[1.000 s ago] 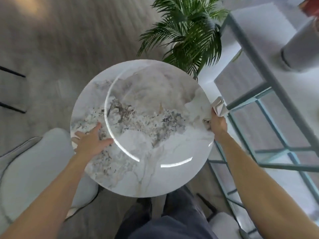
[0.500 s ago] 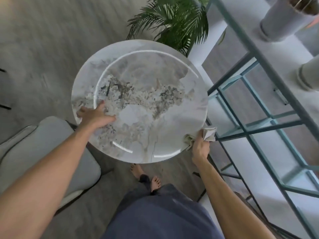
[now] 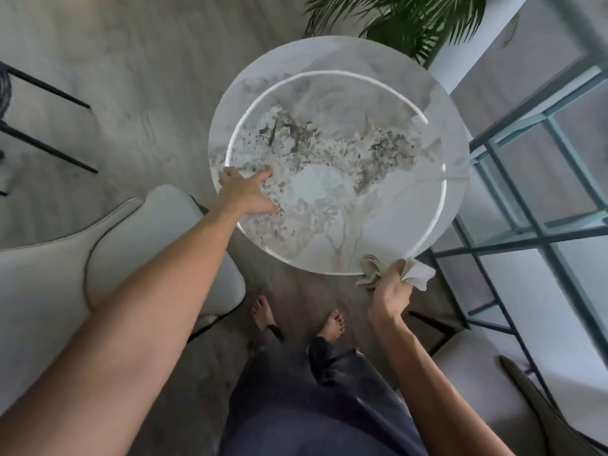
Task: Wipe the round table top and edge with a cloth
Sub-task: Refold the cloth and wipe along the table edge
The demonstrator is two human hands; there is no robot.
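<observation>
Marble-patterned and glossy, the round table top (image 3: 345,153) fills the middle of the head view, with a bright ring-shaped reflection across its surface.

Left hand (image 3: 245,192): fingers spread, palm flat on the top at its left rim. The fingertips point inward toward the table's centre; the thumb lies along the near side of the hand. The dark-speckled veining of the marble begins directly beyond the fingertips.

Right hand (image 3: 391,292): closed around a bunched, pale beige cloth (image 3: 416,274), held at the near edge of the table. The cloth protrudes on both sides of the fist — a crumpled fold to the hand's left, touching the rim, and a broader flap to its right, hanging just off the edge. Whether the hand itself touches the rim cannot be determined.

Surroundings, relative to the hands:
- Below the left forearm — a light grey upholstered chair (image 3: 65,258).
- To the right of the right hand, a teal metal-framed shelf unit (image 3: 526,225).
- Beyond the table, on its far side, a green palm-like plant (image 3: 411,18).
- Between the forearms, lower down, the person's two bare feet (image 3: 263,311) on a grey floor (image 3: 131,77), with dark trousers below.
</observation>
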